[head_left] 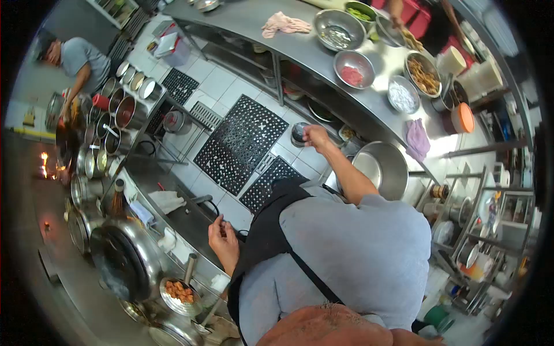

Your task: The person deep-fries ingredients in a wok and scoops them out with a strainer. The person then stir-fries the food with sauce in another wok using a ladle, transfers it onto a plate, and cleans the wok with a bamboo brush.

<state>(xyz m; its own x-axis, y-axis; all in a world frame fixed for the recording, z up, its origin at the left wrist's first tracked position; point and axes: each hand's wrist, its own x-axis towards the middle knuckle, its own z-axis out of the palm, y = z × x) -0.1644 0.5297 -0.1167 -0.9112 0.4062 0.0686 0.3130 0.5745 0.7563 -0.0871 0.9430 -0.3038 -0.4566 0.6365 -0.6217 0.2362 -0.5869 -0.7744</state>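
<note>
Right hand (317, 137) grips a small tin (299, 133) under the counter (300, 49); left hand (224, 239) hangs loosely curled, empty.

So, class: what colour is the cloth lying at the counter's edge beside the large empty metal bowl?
Purple, seen in the head view: the cloth drapes over the counter edge.

The person wears a light grey short-sleeved shirt (369, 254), loose over the shoulders and back, with the sleeve ending above the elbow so the forearms are bare. Over it hangs a black apron (265, 230) that covers the front of the body, and a thin black strap (311, 277) runs diagonally across the grey cloth of the back. Both hands, the left hand (224, 239) and the right hand (317, 137), are bare, with no gloves, watch or rings that can be made out.
</note>
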